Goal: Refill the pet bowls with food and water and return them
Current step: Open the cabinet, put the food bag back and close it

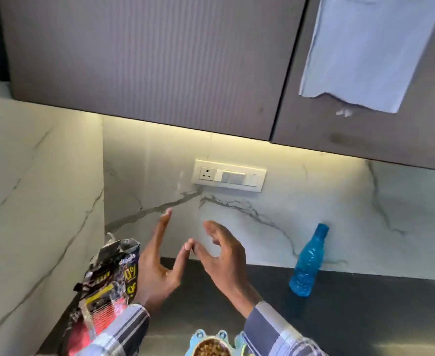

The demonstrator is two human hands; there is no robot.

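Now both hands — left [157,273], right [224,263] — hover released, holding nothing, above the kibble-filled bowl [211,346].

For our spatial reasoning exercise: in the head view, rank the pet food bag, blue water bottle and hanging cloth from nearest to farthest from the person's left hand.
From the left hand:
1. Pet food bag, touching its left side.
2. Blue water bottle, right, on the counter.
3. Hanging cloth, top right, on the cabinet.

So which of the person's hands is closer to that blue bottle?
The right. The right hand is raised above the counter with open space between it and the blue bottle; the left hand is farther away, beside the food bag.
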